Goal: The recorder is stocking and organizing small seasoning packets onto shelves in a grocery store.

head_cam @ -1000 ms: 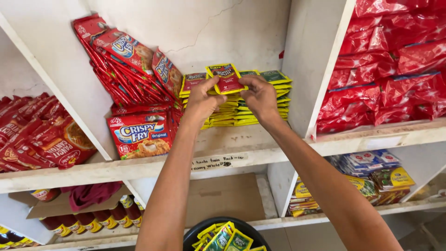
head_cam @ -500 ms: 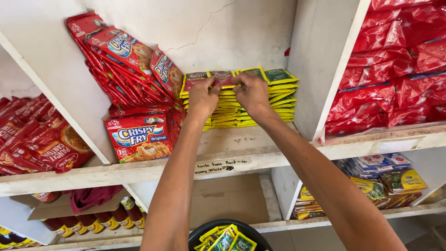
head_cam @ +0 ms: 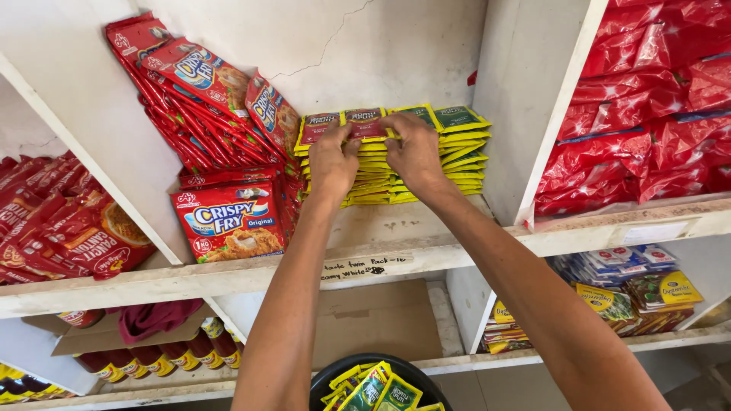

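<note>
A stack of flat yellow sachets with red and green tops sits on a white shelf against the back wall. My left hand presses on the left part of the stack, fingertips on a red-topped sachet that lies on top. My right hand rests beside it on the same top layer, fingers curled over the sachets. Both forearms reach up from below.
Red breading-mix packets stand and lean left of the stack. Red bags fill the right compartment past a white divider. A black bowl of more sachets sits below. Bottles and other packets fill lower shelves.
Both hands brought a red-topped sachet down from above the stack onto its top and now press it flat. The view has moved closer to the shelf.
</note>
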